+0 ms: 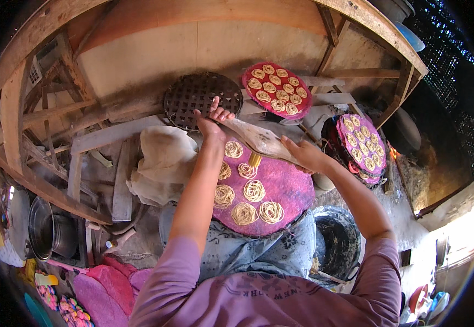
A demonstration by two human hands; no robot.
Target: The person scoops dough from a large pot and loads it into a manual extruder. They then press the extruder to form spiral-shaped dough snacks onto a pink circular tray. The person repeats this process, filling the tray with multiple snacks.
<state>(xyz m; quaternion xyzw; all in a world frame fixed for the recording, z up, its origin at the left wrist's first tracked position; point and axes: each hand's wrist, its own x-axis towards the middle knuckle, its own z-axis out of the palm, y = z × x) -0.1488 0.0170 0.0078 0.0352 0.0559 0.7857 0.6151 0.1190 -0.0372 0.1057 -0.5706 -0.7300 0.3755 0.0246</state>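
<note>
Both my hands hold a pale wooden hand press (261, 140) above a round tray covered with pink cloth (294, 188). My left hand (215, 117) is closed around the press's far left end, one finger raised. On its other end, my right hand (305, 153) is wrapped around the wood. A short yellow cylinder (255, 159) sticks down from under the press, close to a coiled nest of pale dough strands (247, 170). Several more nests (254, 191) lie on the left and near parts of the cloth. The press and my hands hide the tray's far edge.
Beyond stand a dark woven tray (185, 97), a red tray of nests (256, 76) and a pink one (351, 121). A black bucket (351, 240) sits right of my lap. Fire (394, 152) glows at right; a pale sack (163, 155) lies left.
</note>
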